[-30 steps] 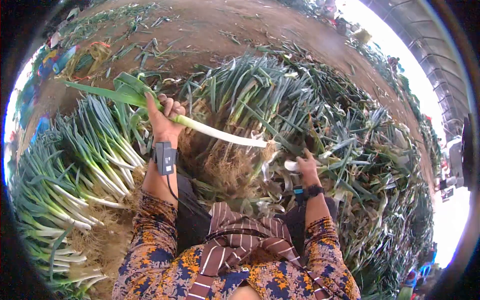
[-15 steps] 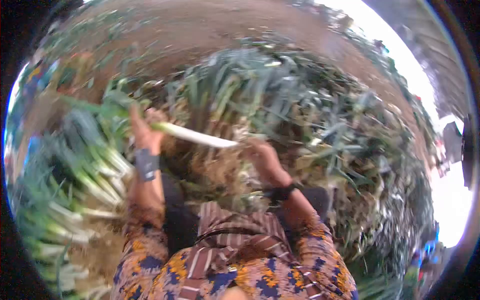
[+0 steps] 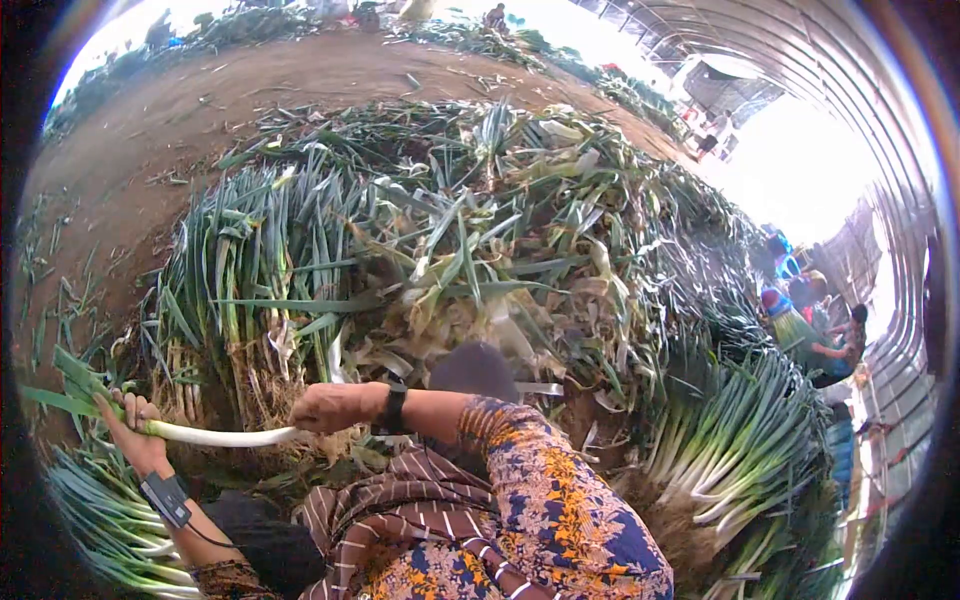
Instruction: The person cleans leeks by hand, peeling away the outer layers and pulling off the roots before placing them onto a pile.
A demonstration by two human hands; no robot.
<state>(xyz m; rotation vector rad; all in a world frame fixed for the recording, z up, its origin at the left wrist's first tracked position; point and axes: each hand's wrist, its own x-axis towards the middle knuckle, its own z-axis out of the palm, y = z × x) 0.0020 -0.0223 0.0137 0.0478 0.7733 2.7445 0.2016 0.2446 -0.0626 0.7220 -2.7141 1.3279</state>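
A leek (image 3: 230, 437) with a long white shaft lies nearly level across the lower left of the head view. My left hand (image 3: 137, 432) is closed around it where white turns to green, and its green leaves point past the wrist to the left. At the other end, my right hand (image 3: 338, 406) is closed on the root end; the fingertips and roots are hidden. Beyond both hands stands a row of untrimmed leeks (image 3: 245, 270) with soil-stained roots. Below my left hand rest leeks with clean white shafts (image 3: 130, 540).
A wide heap of loose leaves and peelings (image 3: 500, 230) spreads ahead. To the right lies a bundle of white-stemmed leeks (image 3: 725, 450). Another person (image 3: 825, 335) is at the far right, beside more leeks. Bare brown ground (image 3: 300, 75) runs behind the heap under an arched roof (image 3: 800, 50).
The view has swung to the right and sharpened. Both hands still hold the leek, which now appears lower and further left, with the right arm reaching across my body.
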